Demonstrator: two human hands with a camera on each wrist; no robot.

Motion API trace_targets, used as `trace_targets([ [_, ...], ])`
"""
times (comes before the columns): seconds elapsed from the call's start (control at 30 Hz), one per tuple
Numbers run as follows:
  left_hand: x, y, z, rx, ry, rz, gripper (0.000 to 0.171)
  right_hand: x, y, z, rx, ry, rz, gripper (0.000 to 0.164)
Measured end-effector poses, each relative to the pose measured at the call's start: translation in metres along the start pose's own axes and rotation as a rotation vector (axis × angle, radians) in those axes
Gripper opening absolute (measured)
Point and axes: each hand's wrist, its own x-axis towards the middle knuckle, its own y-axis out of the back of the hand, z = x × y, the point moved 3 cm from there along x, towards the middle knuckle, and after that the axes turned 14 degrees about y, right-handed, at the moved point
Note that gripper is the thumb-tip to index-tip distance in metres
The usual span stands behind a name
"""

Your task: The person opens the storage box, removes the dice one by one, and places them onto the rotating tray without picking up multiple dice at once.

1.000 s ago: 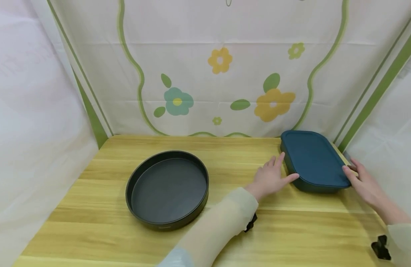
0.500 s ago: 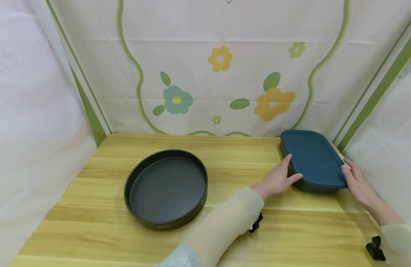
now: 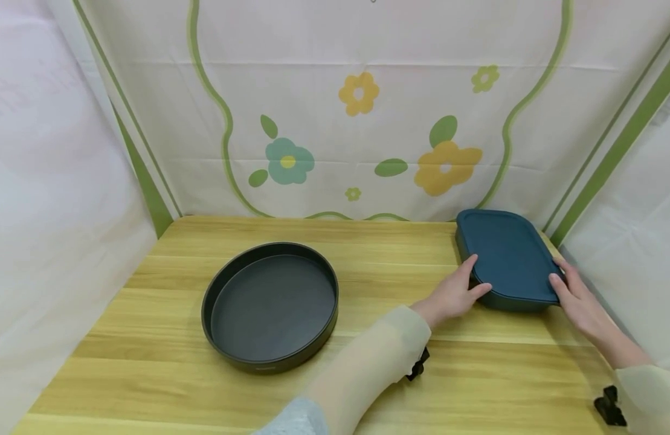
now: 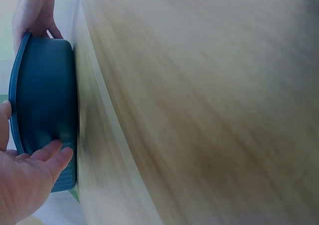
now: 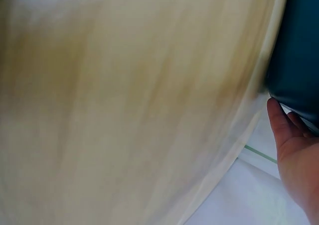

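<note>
A dark blue rectangular food container (image 3: pixel 510 254) with a flat lid sits at the back right of the wooden table. The left hand (image 3: pixel 450 294) holds its near left corner, thumb at the lid's rim. In the left wrist view, that hand's fingers (image 4: pixel 60 160) lie against the container's side wall. On the opposite side, the right hand (image 3: pixel 582 307) grips the right edge, thumb over the lid. The right wrist view shows the right hand (image 5: pixel 299 165) at the container's lower edge, with part of its fingers hidden behind it.
A round black baking pan (image 3: pixel 275 308) lies on the left half of the wooden table (image 3: pixel 389 260). White curtains with printed flowers (image 3: pixel 446 169) hang behind and at both sides. The container stands close to the table's right edge.
The left hand has moved right from beside the container onto its side and rim. The right hand has shifted slightly left, its thumb farther over the lid. The container stays nearly in place.
</note>
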Motion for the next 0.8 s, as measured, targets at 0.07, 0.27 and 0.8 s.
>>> trace_targets([
  [0.07, -0.001, 0.001, -0.002, -0.001, 0.001, -0.001, 0.068, 0.001, -0.001, -0.001, -0.007, 0.029, 0.004, 0.050],
  [0.27, -0.005, 0.007, -0.010, 0.003, 0.011, 0.008, 0.068, 0.004, -0.008, -0.005, 0.008, 0.006, -0.046, 0.052],
  [0.8, -0.032, 0.035, -0.031, -0.144, 0.114, 0.000, 0.067, 0.018, -0.031, -0.036, 0.137, -0.064, -0.208, 0.055],
])
